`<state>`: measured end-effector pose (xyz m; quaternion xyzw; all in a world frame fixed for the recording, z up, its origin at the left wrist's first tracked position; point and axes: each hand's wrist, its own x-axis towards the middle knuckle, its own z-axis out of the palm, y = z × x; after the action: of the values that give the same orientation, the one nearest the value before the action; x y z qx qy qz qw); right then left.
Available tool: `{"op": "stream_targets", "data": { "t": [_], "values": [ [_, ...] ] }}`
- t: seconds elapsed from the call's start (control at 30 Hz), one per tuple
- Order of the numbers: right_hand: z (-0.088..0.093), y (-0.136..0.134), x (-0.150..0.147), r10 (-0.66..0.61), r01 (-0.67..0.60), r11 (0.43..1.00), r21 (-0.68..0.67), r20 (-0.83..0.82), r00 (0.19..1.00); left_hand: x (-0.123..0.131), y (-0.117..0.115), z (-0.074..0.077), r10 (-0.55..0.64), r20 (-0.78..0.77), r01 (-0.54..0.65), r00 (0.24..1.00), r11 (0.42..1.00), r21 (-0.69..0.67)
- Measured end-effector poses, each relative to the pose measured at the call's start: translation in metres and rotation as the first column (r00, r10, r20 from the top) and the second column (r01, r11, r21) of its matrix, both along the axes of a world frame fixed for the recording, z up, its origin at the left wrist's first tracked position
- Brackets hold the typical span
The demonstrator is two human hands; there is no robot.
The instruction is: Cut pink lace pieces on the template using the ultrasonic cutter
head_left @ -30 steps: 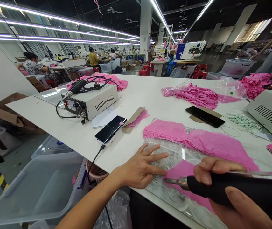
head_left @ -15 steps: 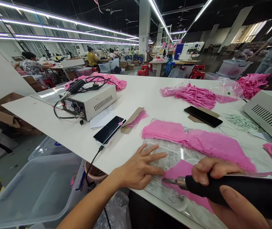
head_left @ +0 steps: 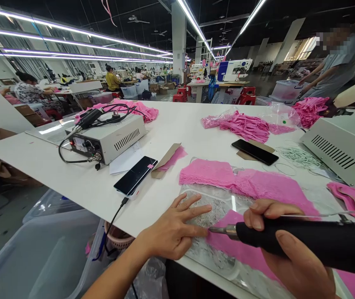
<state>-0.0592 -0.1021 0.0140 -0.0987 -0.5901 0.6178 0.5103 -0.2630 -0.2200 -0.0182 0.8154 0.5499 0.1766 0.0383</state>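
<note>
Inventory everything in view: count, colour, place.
Held tool: 1, black, near right
Cloth piece: 1, pink, under the tool's tip
Cloth stacks: apparently 2, pink, behind that piece
Sheet: 1, transparent, beneath the cloth
Table: 1, white, centre
Phones: 2, black, table's middle
Vented units: 2, pale grey, table's two sides
Corded handle: 1, black, on left unit
Straps: uncountable, pink, table's far side
Nearest tub: 1, translucent, lower left
Sewing machines: several, mostly white, background
People: several, varied clothing, background
Left hand: 1, bare, fingertip at the cloth's edge
Right hand: 1, bare, around the tool
</note>
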Motion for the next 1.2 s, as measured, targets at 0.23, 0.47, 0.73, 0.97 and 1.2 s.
{"op": "stream_targets", "data": {
  "t": [0.23, 0.47, 0.73, 0.97, 1.2],
  "values": [
    [-0.006, 0.001, -0.003, 0.023, -0.023, 1.0, 0.003, -0.021, 1.0, -0.001, 0.0, -0.002, -0.005, -0.012, 0.005, 1.0, 1.0, 0.017],
    [-0.003, 0.008, -0.002, 0.039, -0.041, 0.999, -0.035, -0.053, 0.998, -0.002, 0.0, 0.0, -0.019, 0.017, 0.019, 1.0, 1.0, 0.013],
    [0.01, 0.033, 0.012, -0.092, 0.085, 0.983, -0.164, -0.036, 0.995, -0.002, 0.0, 0.001, 0.0, 0.013, 0.001, 1.0, 0.999, -0.048],
    [0.004, 0.025, 0.004, -0.024, 0.024, 0.992, -0.126, -0.003, 1.0, -0.002, 0.0, 0.003, -0.002, 0.012, 0.002, 1.0, 1.0, -0.029],
    [0.002, 0.026, 0.007, -0.038, 0.038, 0.993, -0.111, 0.002, 0.999, -0.002, -0.001, -0.002, -0.004, 0.032, 0.004, 0.999, 1.0, -0.008]
  ]
}}
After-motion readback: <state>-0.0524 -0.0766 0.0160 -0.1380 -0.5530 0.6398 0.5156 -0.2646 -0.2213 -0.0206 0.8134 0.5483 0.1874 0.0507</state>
